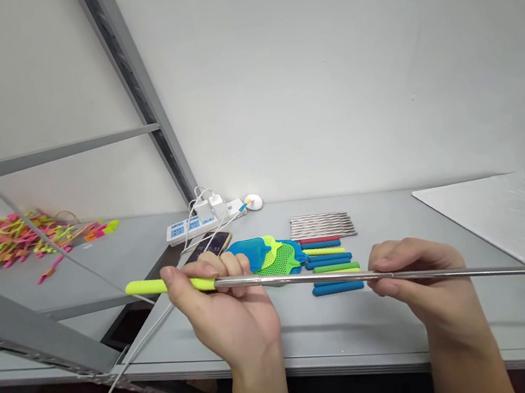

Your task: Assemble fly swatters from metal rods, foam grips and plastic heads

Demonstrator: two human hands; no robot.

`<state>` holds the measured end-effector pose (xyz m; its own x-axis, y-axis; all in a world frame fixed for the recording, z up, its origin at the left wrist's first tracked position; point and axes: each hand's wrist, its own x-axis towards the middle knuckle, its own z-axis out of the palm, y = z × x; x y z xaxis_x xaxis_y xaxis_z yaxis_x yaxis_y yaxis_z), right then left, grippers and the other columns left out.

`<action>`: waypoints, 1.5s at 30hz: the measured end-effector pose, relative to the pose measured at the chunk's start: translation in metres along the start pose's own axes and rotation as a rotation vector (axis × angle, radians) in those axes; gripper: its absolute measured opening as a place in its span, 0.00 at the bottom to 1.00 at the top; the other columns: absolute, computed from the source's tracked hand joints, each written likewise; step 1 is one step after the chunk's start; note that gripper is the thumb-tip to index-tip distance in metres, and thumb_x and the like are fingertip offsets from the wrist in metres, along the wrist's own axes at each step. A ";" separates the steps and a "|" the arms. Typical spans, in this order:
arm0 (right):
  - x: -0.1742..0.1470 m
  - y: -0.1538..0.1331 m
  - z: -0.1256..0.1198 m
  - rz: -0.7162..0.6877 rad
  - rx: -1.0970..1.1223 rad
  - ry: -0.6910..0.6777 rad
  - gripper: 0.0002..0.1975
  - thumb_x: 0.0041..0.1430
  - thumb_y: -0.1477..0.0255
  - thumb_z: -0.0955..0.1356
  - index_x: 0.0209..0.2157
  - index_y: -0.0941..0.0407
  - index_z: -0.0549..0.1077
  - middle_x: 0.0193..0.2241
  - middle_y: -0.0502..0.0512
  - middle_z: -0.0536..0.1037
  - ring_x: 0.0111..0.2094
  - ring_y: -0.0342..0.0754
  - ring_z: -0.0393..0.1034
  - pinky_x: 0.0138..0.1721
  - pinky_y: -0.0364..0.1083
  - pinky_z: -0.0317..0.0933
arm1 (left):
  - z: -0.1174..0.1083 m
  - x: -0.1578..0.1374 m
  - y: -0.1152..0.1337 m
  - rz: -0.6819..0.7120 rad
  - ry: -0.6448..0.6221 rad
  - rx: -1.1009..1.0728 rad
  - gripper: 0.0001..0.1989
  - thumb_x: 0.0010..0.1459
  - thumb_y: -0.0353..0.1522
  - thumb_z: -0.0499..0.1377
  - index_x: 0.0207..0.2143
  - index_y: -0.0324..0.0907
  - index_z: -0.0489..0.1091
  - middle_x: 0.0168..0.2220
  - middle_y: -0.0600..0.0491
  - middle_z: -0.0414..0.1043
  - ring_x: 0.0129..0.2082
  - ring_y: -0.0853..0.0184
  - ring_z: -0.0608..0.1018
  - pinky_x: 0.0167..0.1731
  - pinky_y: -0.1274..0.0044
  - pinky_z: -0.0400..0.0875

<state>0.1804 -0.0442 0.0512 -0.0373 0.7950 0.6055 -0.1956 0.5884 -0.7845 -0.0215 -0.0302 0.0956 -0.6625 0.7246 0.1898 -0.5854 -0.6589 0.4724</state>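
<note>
A telescopic metal rod (302,277) with a yellow-green handle (146,287) stretches across the view above the shelf, running out past the right edge. My left hand (232,310) is closed around it where the handle meets the steel tube. Further along, the thumb and fingers of my right hand (423,276) pinch the thinner tube sections. Behind the rod lie perforated fly swatter heads (252,252) in blue, yellow and green, stacked flat. Beside them is a row of several coloured handles (327,259), red, blue, yellow and green. Several short metal rods (321,223) lie side by side at the back.
A white power strip (206,220) with plugged chargers and a phone (217,242) sit at the back left. White cables (137,350) hang over the shelf edge. A plastic-wrapped white sheet (498,209) lies at right. Pink and yellow strips (6,241) are piled beyond the metal post (134,77).
</note>
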 end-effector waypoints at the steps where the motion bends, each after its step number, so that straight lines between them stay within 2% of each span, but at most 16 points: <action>1: 0.000 0.000 0.001 0.003 0.005 -0.011 0.13 0.49 0.81 0.75 0.34 0.50 0.81 0.27 0.52 0.79 0.28 0.49 0.73 0.28 0.49 0.69 | -0.001 0.002 0.000 -0.002 0.003 0.003 0.23 0.68 0.41 0.50 0.20 0.42 0.57 0.18 0.61 0.45 0.16 0.75 0.50 0.18 0.77 0.50; 7: 0.005 0.001 0.015 -0.033 0.002 -0.002 0.13 0.48 0.81 0.76 0.32 0.49 0.81 0.25 0.51 0.79 0.28 0.48 0.72 0.28 0.49 0.68 | -0.002 0.000 -0.010 -0.036 0.104 -0.032 0.22 0.67 0.40 0.51 0.21 0.43 0.52 0.18 0.62 0.41 0.16 0.74 0.48 0.18 0.77 0.49; 11: 0.010 0.000 0.016 -0.083 -0.028 0.021 0.11 0.50 0.80 0.75 0.33 0.50 0.81 0.24 0.51 0.78 0.27 0.48 0.71 0.27 0.49 0.66 | 0.001 -0.014 -0.013 -0.036 0.105 -0.046 0.23 0.68 0.42 0.50 0.21 0.43 0.50 0.20 0.61 0.41 0.16 0.73 0.49 0.19 0.77 0.50; 14: 0.011 0.001 0.015 -0.074 0.029 0.021 0.09 0.51 0.78 0.75 0.32 0.50 0.80 0.23 0.50 0.77 0.26 0.47 0.70 0.26 0.48 0.64 | 0.007 -0.024 -0.006 -0.001 0.119 -0.048 0.23 0.69 0.41 0.47 0.21 0.42 0.51 0.20 0.61 0.40 0.17 0.73 0.49 0.19 0.77 0.50; 18: 0.007 0.006 0.014 -0.032 0.143 -0.042 0.07 0.53 0.75 0.75 0.32 0.50 0.77 0.21 0.48 0.75 0.24 0.45 0.67 0.26 0.47 0.61 | 0.012 -0.031 0.002 0.076 0.057 -0.023 0.25 0.71 0.41 0.43 0.20 0.42 0.54 0.19 0.60 0.40 0.17 0.73 0.48 0.19 0.76 0.49; 21: 0.005 0.008 0.010 0.012 0.179 -0.067 0.04 0.57 0.71 0.73 0.34 0.49 0.76 0.20 0.48 0.71 0.24 0.45 0.64 0.26 0.46 0.58 | 0.009 -0.027 0.004 0.050 -0.035 0.007 0.24 0.69 0.40 0.46 0.19 0.41 0.57 0.19 0.60 0.43 0.17 0.74 0.51 0.20 0.77 0.52; 24: 0.005 0.004 0.004 0.019 0.164 0.011 0.04 0.62 0.65 0.69 0.35 0.49 0.76 0.24 0.49 0.68 0.27 0.46 0.64 0.27 0.46 0.60 | 0.003 -0.018 0.005 0.003 -0.075 0.033 0.19 0.66 0.36 0.50 0.21 0.41 0.63 0.22 0.58 0.52 0.21 0.73 0.59 0.22 0.77 0.59; 27: 0.007 -0.004 0.001 0.010 0.181 0.108 0.10 0.65 0.63 0.65 0.32 0.50 0.75 0.32 0.53 0.68 0.36 0.48 0.68 0.36 0.49 0.65 | -0.001 -0.006 0.007 -0.061 -0.019 -0.032 0.09 0.60 0.31 0.54 0.26 0.40 0.65 0.27 0.57 0.56 0.25 0.73 0.63 0.25 0.78 0.64; 29: 0.008 -0.011 0.001 0.028 0.274 0.188 0.13 0.66 0.64 0.63 0.29 0.51 0.72 0.33 0.53 0.67 0.40 0.50 0.68 0.42 0.51 0.65 | -0.003 0.003 0.009 -0.093 0.014 -0.082 0.05 0.58 0.29 0.55 0.28 0.41 0.66 0.29 0.57 0.58 0.25 0.73 0.64 0.26 0.78 0.66; 32: 0.008 -0.022 0.001 0.066 0.479 0.342 0.14 0.68 0.67 0.61 0.26 0.52 0.66 0.26 0.50 0.62 0.32 0.46 0.66 0.40 0.50 0.66 | -0.008 0.012 0.012 -0.078 -0.005 -0.076 0.04 0.57 0.28 0.56 0.29 0.42 0.66 0.28 0.58 0.60 0.23 0.73 0.65 0.26 0.78 0.67; 35: 0.007 -0.033 0.001 0.054 0.621 0.518 0.13 0.68 0.68 0.62 0.27 0.53 0.64 0.20 0.44 0.53 0.21 0.41 0.55 0.32 0.45 0.65 | -0.023 0.006 0.013 -0.123 -0.211 0.102 0.02 0.59 0.31 0.57 0.31 0.44 0.68 0.27 0.57 0.63 0.23 0.71 0.67 0.27 0.77 0.68; 38: 0.004 -0.041 0.001 0.047 0.639 0.643 0.14 0.67 0.69 0.62 0.25 0.53 0.62 0.17 0.42 0.47 0.17 0.40 0.44 0.24 0.43 0.59 | -0.049 -0.018 0.014 -0.337 -0.451 0.424 0.09 0.62 0.37 0.57 0.31 0.43 0.70 0.28 0.53 0.69 0.27 0.67 0.71 0.31 0.76 0.69; 41: 0.004 -0.044 0.003 0.083 0.589 0.638 0.18 0.66 0.65 0.63 0.22 0.52 0.59 0.16 0.42 0.44 0.16 0.40 0.37 0.21 0.44 0.55 | -0.075 -0.041 0.019 -0.516 -0.515 0.808 0.17 0.61 0.45 0.58 0.26 0.42 0.70 0.21 0.56 0.64 0.19 0.71 0.64 0.19 0.80 0.57; 43: 0.007 -0.042 0.004 0.131 0.594 0.591 0.18 0.65 0.63 0.64 0.22 0.52 0.59 0.16 0.42 0.45 0.16 0.40 0.37 0.21 0.44 0.56 | -0.084 -0.049 0.024 -0.501 -0.587 0.997 0.19 0.59 0.46 0.60 0.24 0.42 0.70 0.17 0.58 0.57 0.17 0.72 0.58 0.19 0.79 0.49; 45: 0.010 -0.038 0.003 0.186 0.648 0.537 0.17 0.65 0.65 0.65 0.23 0.53 0.59 0.16 0.41 0.46 0.16 0.39 0.38 0.21 0.43 0.56 | -0.087 -0.049 0.029 -0.407 -0.637 1.086 0.21 0.59 0.47 0.59 0.22 0.42 0.70 0.17 0.57 0.55 0.19 0.71 0.58 0.21 0.78 0.49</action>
<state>0.1849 -0.0590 0.0881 0.3120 0.9285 0.2014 -0.7590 0.3711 -0.5349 -0.0470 -0.1026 0.0250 -0.0209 0.9948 0.0995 0.1780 -0.0943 0.9795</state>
